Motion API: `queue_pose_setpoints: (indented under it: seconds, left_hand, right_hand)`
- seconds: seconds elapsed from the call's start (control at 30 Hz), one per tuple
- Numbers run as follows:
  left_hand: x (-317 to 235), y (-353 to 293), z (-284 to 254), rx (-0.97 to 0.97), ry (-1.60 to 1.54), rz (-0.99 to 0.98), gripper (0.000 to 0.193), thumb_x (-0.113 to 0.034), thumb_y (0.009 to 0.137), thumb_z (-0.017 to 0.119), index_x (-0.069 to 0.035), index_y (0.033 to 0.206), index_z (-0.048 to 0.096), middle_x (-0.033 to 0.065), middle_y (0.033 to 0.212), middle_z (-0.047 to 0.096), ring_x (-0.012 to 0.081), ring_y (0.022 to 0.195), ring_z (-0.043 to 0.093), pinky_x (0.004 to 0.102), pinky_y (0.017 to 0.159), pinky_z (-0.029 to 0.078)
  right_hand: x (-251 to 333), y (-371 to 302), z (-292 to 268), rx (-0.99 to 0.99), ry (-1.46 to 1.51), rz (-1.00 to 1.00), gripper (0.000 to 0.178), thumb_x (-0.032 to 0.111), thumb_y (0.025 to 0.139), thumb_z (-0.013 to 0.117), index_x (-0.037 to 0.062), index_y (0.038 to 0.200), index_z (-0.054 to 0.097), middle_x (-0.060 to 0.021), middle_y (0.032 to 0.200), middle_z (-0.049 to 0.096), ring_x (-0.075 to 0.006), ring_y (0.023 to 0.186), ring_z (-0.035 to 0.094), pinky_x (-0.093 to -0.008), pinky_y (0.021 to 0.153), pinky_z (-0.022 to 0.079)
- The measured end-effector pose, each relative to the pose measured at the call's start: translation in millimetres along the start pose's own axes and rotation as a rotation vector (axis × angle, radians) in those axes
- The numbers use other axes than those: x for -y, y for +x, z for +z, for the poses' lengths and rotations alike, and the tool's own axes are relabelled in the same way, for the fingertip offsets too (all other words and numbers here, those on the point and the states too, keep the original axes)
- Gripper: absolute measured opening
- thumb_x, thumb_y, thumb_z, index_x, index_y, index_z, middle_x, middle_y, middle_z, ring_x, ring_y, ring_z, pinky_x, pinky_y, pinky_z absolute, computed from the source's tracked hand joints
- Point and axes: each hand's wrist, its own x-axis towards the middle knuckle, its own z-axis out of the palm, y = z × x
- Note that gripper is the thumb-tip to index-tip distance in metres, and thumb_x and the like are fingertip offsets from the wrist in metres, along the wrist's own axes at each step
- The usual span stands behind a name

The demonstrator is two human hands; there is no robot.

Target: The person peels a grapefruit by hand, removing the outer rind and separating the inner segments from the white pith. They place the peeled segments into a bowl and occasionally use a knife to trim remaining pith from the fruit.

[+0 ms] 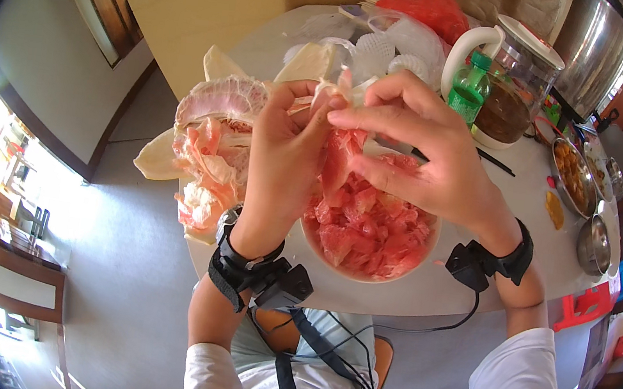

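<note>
A pinkish-red pomelo segment (338,162) is hanging over the far-left part of a bowl (365,277), with pale membrane showing at its upper end. The left hand (286,148) is pinching it between thumb and fingers. The right hand (432,143) is curving over from the other side, its thumb spreading away from its fingers and its fingertips meeting near the left thumb; whether it is gripping, I cannot tell. Loose pomelo pulp (373,238) is filling the bowl. Pomelo peel and membranes (211,146) are lying left of the hands. Beyond, a green-capped bottle (469,93) is standing beside a glass kettle (505,110), and a red plastic bag (426,9) is resting farther back.
</note>
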Motion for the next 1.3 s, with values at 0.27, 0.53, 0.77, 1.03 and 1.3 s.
queue_pose_setpoints:
  seconds: [0.27,0.53,0.77,1.03,1.3]
  left_hand:
    - [-3,-4,1,0.201,0.064,-0.15,0.02,-0.005,0.093,0.05,-0.002,0.111,0.042,0.0104,0.081,0.065,0.0091,0.073,0.061,0.0206,0.058,0.047]
    - [-2,-1,-5,0.269,0.334,-0.105,0.02,-0.001,0.092,0.049,-0.002,0.11,0.042,0.0096,0.079,0.064,0.0091,0.07,0.06,0.0218,0.056,0.046]
    - [0,0,-4,0.254,0.228,-0.184,0.02,-0.002,0.091,0.05,-0.002,0.11,0.044,0.0086,0.077,0.063,0.0066,0.064,0.056,0.0208,0.052,0.041]
    - [-4,4,-12,0.268,0.394,-0.152,0.021,-0.004,0.09,0.053,-0.003,0.11,0.046,0.0064,0.076,0.062,0.0054,0.064,0.054,0.0202,0.051,0.04]
    - [-12,2,-11,0.216,0.291,-0.165,0.018,-0.005,0.091,0.053,-0.003,0.109,0.047,0.0076,0.078,0.063,0.0065,0.067,0.056,0.02,0.055,0.043]
  right_hand:
    - [-20,2,-15,0.277,0.115,-0.04,0.026,0.009,0.071,0.074,0.0056,0.096,0.067,-0.005,0.089,0.06,-0.0158,0.075,0.058,-0.0241,0.062,0.047]
    - [-8,0,-11,0.269,0.037,0.011,0.026,0.002,0.068,0.068,0.0048,0.094,0.065,-0.0065,0.083,0.061,-0.0189,0.068,0.058,-0.0269,0.059,0.048]
    - [-6,-3,-7,0.245,-0.093,-0.092,0.026,-0.002,0.065,0.067,0.0046,0.09,0.063,-0.008,0.083,0.061,-0.0241,0.067,0.059,-0.0294,0.06,0.049]
    - [-6,1,-35,0.156,0.299,0.309,0.015,0.008,0.076,0.068,0.0032,0.088,0.061,-0.0048,0.08,0.061,-0.0118,0.075,0.062,-0.0237,0.069,0.05]
    - [-11,4,-29,0.658,0.136,0.48,0.024,0.014,0.074,0.071,0.0005,0.092,0.062,-0.0083,0.079,0.066,-0.0137,0.069,0.062,-0.0257,0.066,0.049]
